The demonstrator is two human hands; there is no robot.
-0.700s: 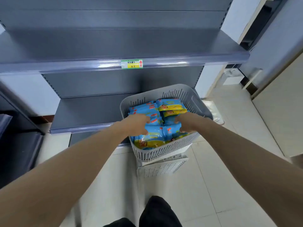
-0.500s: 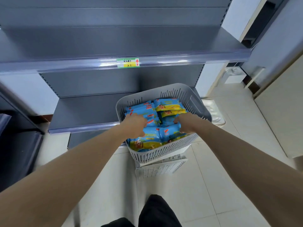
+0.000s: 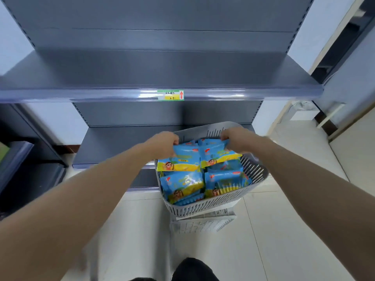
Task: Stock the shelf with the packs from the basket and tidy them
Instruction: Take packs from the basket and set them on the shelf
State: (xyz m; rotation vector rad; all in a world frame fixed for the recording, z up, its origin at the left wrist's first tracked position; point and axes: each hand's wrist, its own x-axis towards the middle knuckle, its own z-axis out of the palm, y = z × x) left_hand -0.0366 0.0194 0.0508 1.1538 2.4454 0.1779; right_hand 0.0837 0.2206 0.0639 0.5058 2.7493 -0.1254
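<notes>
Above basket (image 3: pixel 203 207) | left hand (image 3: pixel 162 146) pinches left pack (image 3: pixel 180 159) | right hand (image 3: pixel 237 138) pinches right pack (image 3: pixel 217 155)

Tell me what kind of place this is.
Probably a shop, or a mock-up of one: grey metal retail shelving with a price tag in its edge strip, and a basket of identical blue packs.

Left hand (image 3: pixel 162 146) extended, curled in a grip, right hand (image 3: pixel 236 139) likewise

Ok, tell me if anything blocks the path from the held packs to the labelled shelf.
Nothing visible does. The left hand and right hand hold packs above the basket; the way up to the shelf with the price label looks open.
</notes>
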